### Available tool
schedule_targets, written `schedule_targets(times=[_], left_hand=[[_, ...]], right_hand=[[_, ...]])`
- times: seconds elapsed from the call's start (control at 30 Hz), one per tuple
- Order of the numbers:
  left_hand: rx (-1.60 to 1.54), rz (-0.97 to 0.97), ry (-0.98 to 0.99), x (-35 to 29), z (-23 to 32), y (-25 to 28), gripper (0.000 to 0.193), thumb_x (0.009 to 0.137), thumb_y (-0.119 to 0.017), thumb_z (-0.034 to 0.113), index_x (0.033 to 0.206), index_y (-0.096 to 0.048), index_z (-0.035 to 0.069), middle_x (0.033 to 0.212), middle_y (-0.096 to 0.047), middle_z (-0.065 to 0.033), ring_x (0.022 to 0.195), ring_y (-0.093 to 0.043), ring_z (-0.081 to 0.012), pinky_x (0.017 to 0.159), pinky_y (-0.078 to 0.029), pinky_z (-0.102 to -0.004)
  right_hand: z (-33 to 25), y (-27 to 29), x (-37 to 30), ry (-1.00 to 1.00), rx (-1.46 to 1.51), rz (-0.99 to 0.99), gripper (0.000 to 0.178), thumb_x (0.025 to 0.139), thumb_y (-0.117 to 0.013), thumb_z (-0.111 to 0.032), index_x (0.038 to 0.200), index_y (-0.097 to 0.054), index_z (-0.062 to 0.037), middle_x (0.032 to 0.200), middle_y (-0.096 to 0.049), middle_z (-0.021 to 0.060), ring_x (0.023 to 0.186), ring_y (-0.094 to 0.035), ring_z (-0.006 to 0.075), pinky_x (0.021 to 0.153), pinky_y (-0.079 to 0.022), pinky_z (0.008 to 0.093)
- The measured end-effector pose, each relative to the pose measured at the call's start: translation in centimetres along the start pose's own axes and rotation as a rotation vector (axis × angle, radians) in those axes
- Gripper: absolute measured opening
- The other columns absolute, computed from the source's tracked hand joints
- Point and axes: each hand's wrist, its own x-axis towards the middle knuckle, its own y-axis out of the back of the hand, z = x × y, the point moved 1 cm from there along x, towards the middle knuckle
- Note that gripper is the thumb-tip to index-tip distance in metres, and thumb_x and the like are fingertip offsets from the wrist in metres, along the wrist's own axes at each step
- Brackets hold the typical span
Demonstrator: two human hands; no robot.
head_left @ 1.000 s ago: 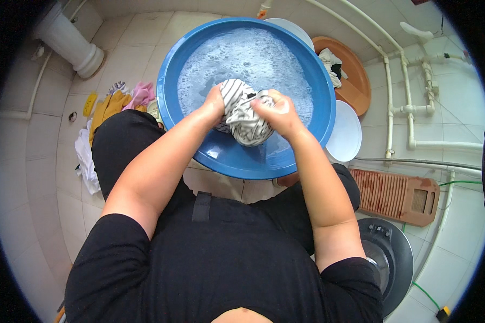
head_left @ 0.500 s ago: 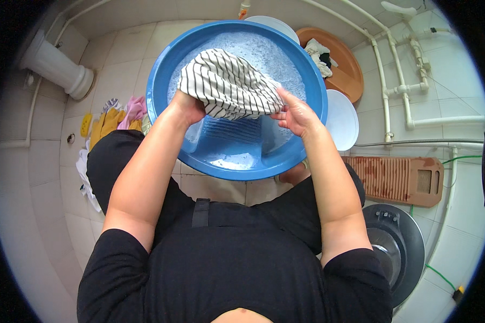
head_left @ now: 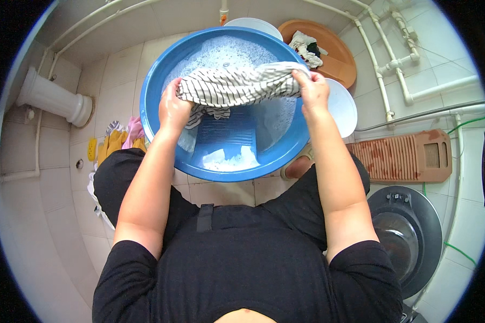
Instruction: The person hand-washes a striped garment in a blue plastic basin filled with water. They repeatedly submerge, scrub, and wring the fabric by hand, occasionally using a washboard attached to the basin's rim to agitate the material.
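Stretched wider now, the striped cloth [head_left: 237,86] is gripped by left hand [head_left: 172,107] and right hand [head_left: 312,91] above the round blue basin [head_left: 156,81].

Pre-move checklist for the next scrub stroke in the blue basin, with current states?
1. Left hand grips the striped cloth: ok.
2. Right hand grips the cloth's other end: ok.
3. Cloth stretched between the hands, above the ribbed blue washboard: ok.
4. Soapy water in the round blue plastic basin: ok.
5. Basin flat on the tiled floor: cannot tell.
6. White basin touches the blue one's rim: cannot tell.
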Motion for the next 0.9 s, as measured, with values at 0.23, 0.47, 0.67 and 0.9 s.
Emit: schedule_targets(times=[0.23, 0.47, 0.67, 0.9], left_hand=[[0.371, 0.043, -0.245, -2.5, 2.2, -1.9, 0.050, 0.066, -0.063, 0.018, 0.114, -0.051, 0.010, 0.123, -0.044, -0.0145, 0.116, -0.038, -0.0335, 0.098, -0.028, -0.0449], [0.027, 0.018, -0.205, -4.6, 4.8, -4.4, 0.021, 0.072, -0.061, 0.021, 0.091, -0.061, 0.012, 0.102, -0.057, -0.0057, 0.101, -0.049, -0.0244, 0.087, -0.032, -0.0379], [-0.813, -0.545, 0.600, -4.5, 6.0, -6.1, 0.033, 0.084, -0.053, 0.024, 0.106, -0.054, -0.001, 0.107, -0.057, -0.0140, 0.103, -0.052, -0.0266, 0.087, -0.040, -0.0388], [-1.398, -0.472, 1.180, -2.7, 2.8, -8.0, 0.098, 0.079, -0.045, 0.062, 0.133, -0.007, -0.010, 0.137, -0.017, -0.0297, 0.125, -0.026, -0.0409, 0.102, -0.026, -0.0476]], right_hand=[[2.9, -2.9, -3.1, 0.439, -1.230, -0.061, 0.033, 0.062, -0.071, -0.037, 0.079, -0.066, -0.0103, 0.103, -0.055, 0.0079, 0.105, -0.045, 0.0277, 0.086, -0.039, 0.0400], [11.6, -4.0, -0.4, -0.187, -1.517, -0.665, 0.055, 0.081, -0.051, -0.041, 0.126, -0.040, -0.0108, 0.124, -0.044, 0.0214, 0.114, -0.045, 0.0312, 0.093, -0.038, 0.0400], [27.0, -1.7, 6.8, 0.009, -1.358, -0.434, 0.062, 0.074, -0.058, -0.037, 0.124, -0.042, -0.0055, 0.118, -0.051, 0.0210, 0.110, -0.048, 0.0320, 0.093, -0.038, 0.0372], [9.3, -9.3, -1.8, 0.124, -0.227, -0.454, 0.045, 0.066, -0.053, -0.010, 0.110, -0.046, -0.0055, 0.102, -0.058, 0.0168, 0.091, -0.057, 0.0282, 0.081, -0.045, 0.0338]])
